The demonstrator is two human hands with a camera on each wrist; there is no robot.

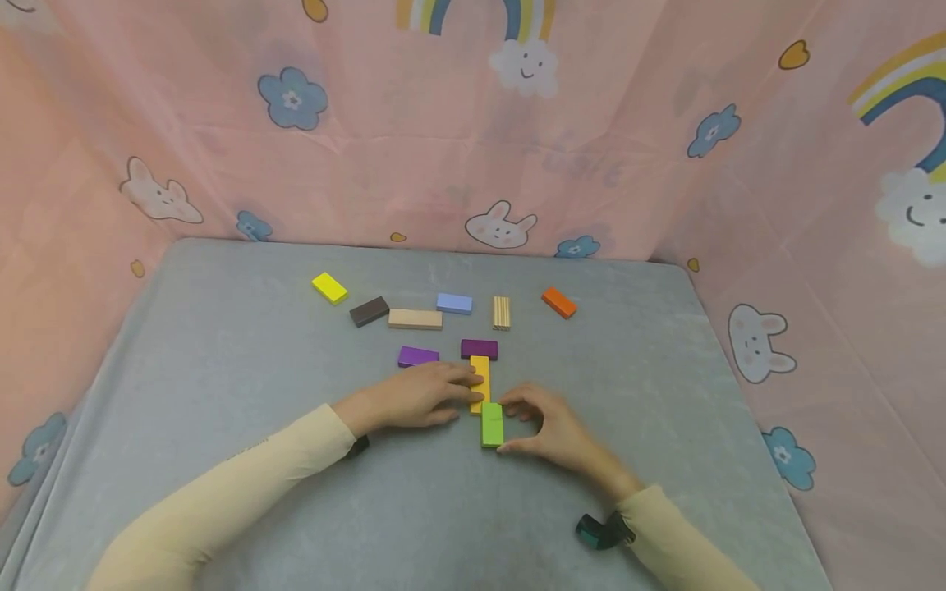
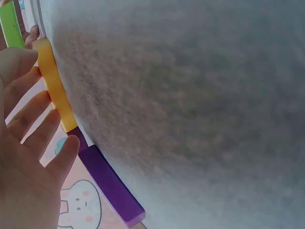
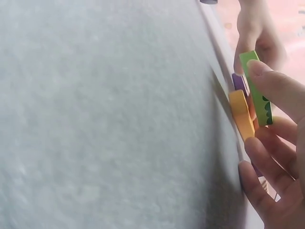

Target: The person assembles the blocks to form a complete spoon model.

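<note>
My right hand pinches a light green block between thumb and fingers, at the near end of an orange-yellow block. The right wrist view shows the green block raised off the cloth, with dark green scallops on one side. With fingers stretched out, my left hand touches the orange-yellow block from the left. A dark purple block lies crosswise at the far end of the orange-yellow one. Just beyond the left hand is a brighter purple block, partly covered by it.
Farther back on the grey cloth lie a yellow block, a dark brown block, a beige block, a light blue block, a striped tan block and an orange block. A pink printed curtain surrounds the table.
</note>
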